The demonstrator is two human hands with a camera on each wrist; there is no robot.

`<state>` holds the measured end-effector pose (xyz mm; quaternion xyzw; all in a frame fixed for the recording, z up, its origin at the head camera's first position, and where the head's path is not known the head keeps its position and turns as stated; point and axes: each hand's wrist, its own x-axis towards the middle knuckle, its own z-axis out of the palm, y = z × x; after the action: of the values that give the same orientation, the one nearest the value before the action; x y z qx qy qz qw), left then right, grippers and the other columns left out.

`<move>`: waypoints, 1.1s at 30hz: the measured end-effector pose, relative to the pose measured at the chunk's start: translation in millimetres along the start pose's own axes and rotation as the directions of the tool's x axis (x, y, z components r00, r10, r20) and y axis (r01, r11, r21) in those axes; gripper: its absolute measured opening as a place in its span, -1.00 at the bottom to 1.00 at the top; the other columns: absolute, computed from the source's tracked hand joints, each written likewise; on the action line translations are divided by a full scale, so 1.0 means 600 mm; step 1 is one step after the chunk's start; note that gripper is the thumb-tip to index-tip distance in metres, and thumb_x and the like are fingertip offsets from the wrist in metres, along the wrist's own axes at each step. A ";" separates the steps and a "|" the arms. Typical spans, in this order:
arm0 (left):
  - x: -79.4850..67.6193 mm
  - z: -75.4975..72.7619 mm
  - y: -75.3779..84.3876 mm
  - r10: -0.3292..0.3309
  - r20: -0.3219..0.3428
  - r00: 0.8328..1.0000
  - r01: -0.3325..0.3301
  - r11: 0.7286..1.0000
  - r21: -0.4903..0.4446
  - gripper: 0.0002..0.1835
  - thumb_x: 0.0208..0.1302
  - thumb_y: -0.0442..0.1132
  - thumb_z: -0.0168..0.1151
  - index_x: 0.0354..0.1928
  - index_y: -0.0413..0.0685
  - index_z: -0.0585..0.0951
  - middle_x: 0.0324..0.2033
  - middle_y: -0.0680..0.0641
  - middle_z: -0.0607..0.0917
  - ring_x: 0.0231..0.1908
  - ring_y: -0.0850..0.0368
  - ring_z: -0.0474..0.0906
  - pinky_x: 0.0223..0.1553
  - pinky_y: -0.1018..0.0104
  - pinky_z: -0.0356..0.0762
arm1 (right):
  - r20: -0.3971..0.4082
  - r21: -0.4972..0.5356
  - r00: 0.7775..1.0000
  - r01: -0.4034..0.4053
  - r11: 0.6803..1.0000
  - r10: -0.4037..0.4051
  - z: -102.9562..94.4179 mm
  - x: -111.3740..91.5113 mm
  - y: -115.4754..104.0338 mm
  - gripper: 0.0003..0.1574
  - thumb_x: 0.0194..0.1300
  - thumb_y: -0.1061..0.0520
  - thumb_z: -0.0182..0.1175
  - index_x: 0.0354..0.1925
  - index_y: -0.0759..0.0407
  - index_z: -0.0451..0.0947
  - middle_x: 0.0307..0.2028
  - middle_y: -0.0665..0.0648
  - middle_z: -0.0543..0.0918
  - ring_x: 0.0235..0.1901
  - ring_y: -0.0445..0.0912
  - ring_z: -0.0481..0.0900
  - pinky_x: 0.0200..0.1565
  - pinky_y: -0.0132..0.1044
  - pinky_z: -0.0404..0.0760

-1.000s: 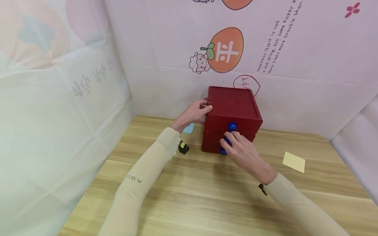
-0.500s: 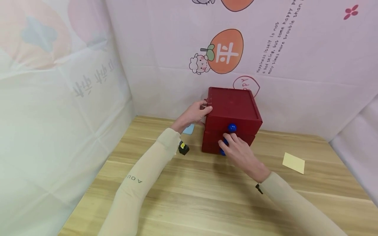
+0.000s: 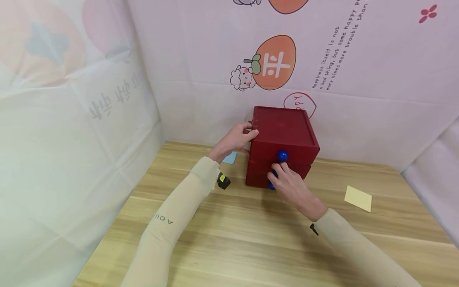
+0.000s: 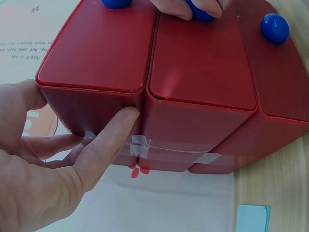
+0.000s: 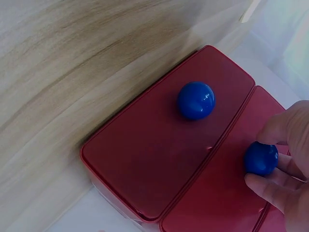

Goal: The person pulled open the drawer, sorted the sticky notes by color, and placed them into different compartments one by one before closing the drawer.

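A red box of three stacked drawers (image 3: pixel 283 125) stands at the back of the table, with a blue ball knob on each drawer front. My right hand (image 3: pixel 289 185) pinches the middle knob (image 5: pixel 260 158) between thumb and fingers. Above it the top knob (image 3: pixel 282 156) is untouched, and so is the bottom knob (image 5: pixel 196 100). My left hand (image 3: pixel 234 138) rests against the box's left side near the upper edge. Its extended fingers (image 4: pixel 104 145) touch the red side wall in the left wrist view. Strips of clear tape (image 4: pixel 140 144) run across that wall.
A small black object with a yellow patch (image 3: pixel 223 181) lies left of the box. Beside my left wrist is a light blue paper square (image 3: pixel 230 157). A yellow paper note (image 3: pixel 358 198) lies to the right. White printed cloth (image 3: pixel 201 107) hangs behind the table.
My right hand and forearm have shifted slightly left and toward me, still at the middle knob. My left hand keeps its place on the box.
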<state>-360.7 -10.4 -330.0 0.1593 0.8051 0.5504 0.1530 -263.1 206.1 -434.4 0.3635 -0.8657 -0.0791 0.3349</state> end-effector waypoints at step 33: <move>0.000 -0.001 -0.003 0.000 0.010 1.000 0.000 1.000 -0.017 -0.35 0.48 -0.02 0.04 0.48 -0.12 0.16 0.30 -0.19 0.41 0.26 -0.09 0.43 -0.05 -0.08 0.68 | 0.009 -0.006 0.999 -0.036 0.999 0.036 -0.012 -0.008 -0.019 -0.75 0.06 0.34 0.43 -0.23 0.24 0.64 -0.09 0.28 0.55 -0.18 0.15 0.42 -0.57 -0.27 0.63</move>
<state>-361.3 -11.3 -331.8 0.1608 0.7996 0.5565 0.1586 -249.5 201.7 -435.6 0.3466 -0.8733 -0.0770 0.3335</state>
